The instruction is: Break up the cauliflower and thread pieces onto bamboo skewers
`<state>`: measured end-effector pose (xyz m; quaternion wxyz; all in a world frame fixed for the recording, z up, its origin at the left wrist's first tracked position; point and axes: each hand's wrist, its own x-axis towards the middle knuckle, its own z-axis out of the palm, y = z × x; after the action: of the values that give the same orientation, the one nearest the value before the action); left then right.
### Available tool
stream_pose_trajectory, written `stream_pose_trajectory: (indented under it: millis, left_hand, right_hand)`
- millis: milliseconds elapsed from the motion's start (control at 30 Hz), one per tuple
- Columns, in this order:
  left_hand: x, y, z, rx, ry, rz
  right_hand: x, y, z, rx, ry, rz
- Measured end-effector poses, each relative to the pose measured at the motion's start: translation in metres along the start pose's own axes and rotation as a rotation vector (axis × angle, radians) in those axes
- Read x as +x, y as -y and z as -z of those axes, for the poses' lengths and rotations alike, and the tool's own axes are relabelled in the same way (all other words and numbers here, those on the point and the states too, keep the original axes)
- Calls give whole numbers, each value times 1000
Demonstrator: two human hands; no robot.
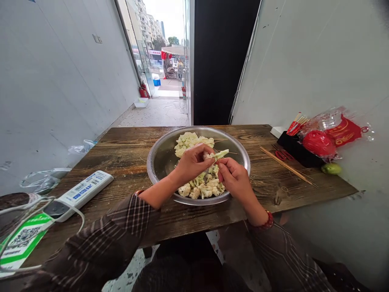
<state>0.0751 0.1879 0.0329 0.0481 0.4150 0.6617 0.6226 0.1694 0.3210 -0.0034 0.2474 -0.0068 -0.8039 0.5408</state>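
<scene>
Over a wide metal basin (153,170), my left hand (194,160) is closed on a cauliflower floret (221,154), whose pale green stem points right. My right hand (234,174) pinches a thin wooden skewer (217,160) close against the floret; its fingers hide most of the stick. I cannot tell how far the skewer goes into the floret. Cut cauliflower florets (203,190) lie loose in the near part of the basin. At its far side is a cluster of cauliflower (188,142), with thin stick ends showing to its right.
Bare skewers (285,166) lie on the wooden table (127,150) to the right, beside red-handled scissors (284,153). A black box (296,150) with red packages stands behind them, near a green fruit (331,168). On the left are a white device (85,192) with cables and a QR-code card (26,237).
</scene>
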Motion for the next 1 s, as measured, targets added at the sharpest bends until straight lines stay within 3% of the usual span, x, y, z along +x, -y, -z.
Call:
stream_pose_trajectory:
  millis: [200,367,633,867,1000]
  left_hand:
    - [-1,-1,5,-496,109,348]
    - [0,1,9,-637,225,549]
    - [-1,-4,12,-609,138,474]
    - [0,-4,15,-538,-43,361]
    - [0,-3,15,-557,-62,354]
  right_hand:
    - [-4,3,0,11,-68,37]
    - [-5,2,0,-73,-84,58]
    - [-5,-1,1,-52,-69,56]
    - [-5,0,5,32,4,22]
    - [-6,-2,4,30,9,28]
